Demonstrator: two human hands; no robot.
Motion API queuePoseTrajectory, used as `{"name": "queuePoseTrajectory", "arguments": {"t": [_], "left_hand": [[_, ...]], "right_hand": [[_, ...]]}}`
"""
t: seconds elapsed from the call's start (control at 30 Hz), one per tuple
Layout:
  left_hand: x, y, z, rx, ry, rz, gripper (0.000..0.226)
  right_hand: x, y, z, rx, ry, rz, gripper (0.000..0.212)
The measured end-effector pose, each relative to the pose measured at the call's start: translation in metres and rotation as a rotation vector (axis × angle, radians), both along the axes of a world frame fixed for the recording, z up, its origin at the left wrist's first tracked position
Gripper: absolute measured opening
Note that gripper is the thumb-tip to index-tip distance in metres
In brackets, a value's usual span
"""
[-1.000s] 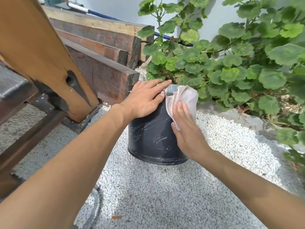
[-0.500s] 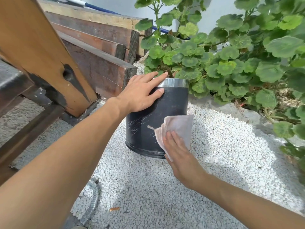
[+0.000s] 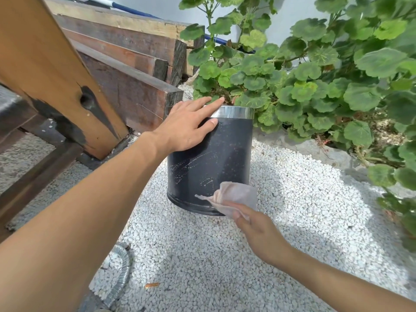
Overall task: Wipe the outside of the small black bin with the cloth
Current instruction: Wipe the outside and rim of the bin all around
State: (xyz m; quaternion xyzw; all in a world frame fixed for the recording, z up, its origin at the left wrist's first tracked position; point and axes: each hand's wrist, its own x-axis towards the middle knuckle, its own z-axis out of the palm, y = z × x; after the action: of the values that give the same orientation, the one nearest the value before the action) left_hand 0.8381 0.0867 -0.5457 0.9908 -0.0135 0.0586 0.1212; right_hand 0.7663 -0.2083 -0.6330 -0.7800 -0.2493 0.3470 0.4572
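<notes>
one flat left hand (image 3: 186,129) on bin (image 3: 225,158), right hand (image 3: 258,233) seemingly around cloth (image 3: 236,194)

Sunlit white gravel (image 3: 292,221), stacked timber beams (image 3: 135,91), leafy plant (image 3: 326,86), pale wall (image 3: 290,10).

Both arms are bare, with skin showing all the way from the near edge of the view to the fingertips. The left forearm (image 3: 90,210) fills the near left corner, looking very broad there and narrowing to a slim wrist. On the left hand (image 3: 186,129) the knuckles and faint tendon lines show across the back, and the thumbnail is cut short. The right forearm (image 3: 337,282) comes in from the near right, slimmer in view. The right hand (image 3: 258,230) lies partly in shadow, its nails short too.
</notes>
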Motion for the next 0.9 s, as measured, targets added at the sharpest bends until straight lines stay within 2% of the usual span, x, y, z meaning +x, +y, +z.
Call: {"name": "queuePoseTrajectory", "arguments": {"t": [0.17, 0.27, 0.33, 0.4, 0.47, 0.57, 0.67, 0.73, 0.9], "left_hand": [[0.000, 0.003, 0.003, -0.095, 0.025, 0.012, 0.051], [-0.002, 0.006, 0.008, -0.116, 0.044, -0.004, 0.052], [-0.003, 0.008, 0.011, -0.137, 0.051, -0.014, 0.052], [-0.004, 0.007, 0.012, -0.154, 0.054, -0.015, 0.052], [-0.006, 0.006, 0.012, -0.156, 0.053, -0.012, 0.052], [-0.005, 0.006, 0.011, -0.139, 0.030, -0.028, 0.051], [-0.004, 0.009, 0.011, -0.133, 0.019, -0.057, 0.050], [-0.003, 0.010, 0.009, -0.120, 0.024, -0.062, 0.051], [-0.006, 0.008, 0.011, -0.126, 0.024, -0.069, 0.054]], "right_hand": [[0.033, 0.016, 0.041, 0.324, 0.466, -0.479, 0.029], [0.062, 0.032, 0.071, 0.507, 0.518, -0.625, 0.032], [0.082, 0.047, 0.091, 0.581, 0.412, -0.676, 0.032], [0.097, 0.064, 0.109, 0.597, 0.223, -0.681, 0.035], [0.106, 0.081, 0.120, 0.522, -0.061, -0.623, 0.043], [0.106, 0.105, 0.115, 0.277, -0.440, -0.383, 0.049], [0.096, 0.122, 0.089, 0.060, -0.646, -0.161, 0.053], [0.091, 0.124, 0.074, 0.005, -0.808, -0.079, 0.057], [0.086, 0.111, 0.045, -0.046, -0.923, 0.038, 0.056]]}}
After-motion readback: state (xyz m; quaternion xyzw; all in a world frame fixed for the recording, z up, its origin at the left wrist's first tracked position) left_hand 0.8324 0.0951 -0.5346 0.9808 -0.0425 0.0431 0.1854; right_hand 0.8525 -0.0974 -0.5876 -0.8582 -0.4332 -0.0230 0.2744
